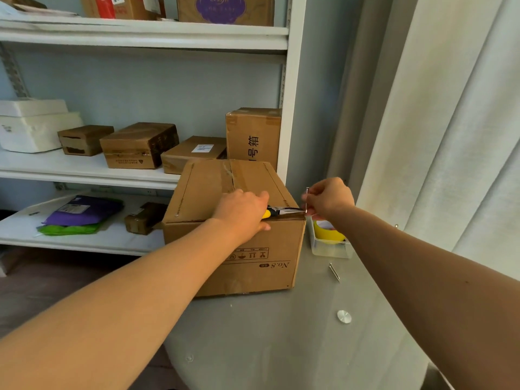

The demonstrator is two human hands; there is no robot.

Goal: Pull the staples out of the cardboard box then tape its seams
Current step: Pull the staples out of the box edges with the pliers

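A brown cardboard box [247, 249] marked "No.8" stands on a round grey table [281, 333], its top flaps closed. My left hand [242, 213] grips yellow-handled pliers [281, 212] over the box's top front edge, jaws pointing right. The jaw tips meet a thin metal staple [306, 199] at the box's right corner. My right hand [327, 198] pinches that staple, which stands upright. Another pulled staple [334, 272] lies on the table to the right of the box.
A clear plastic tray [330, 246] holding a yellow tape roll [327, 235] sits right of the box. White shelving [84, 170] with several cartons stands behind. A curtain [450, 136] hangs at right. A small metal disc [343, 316] lies on the table.
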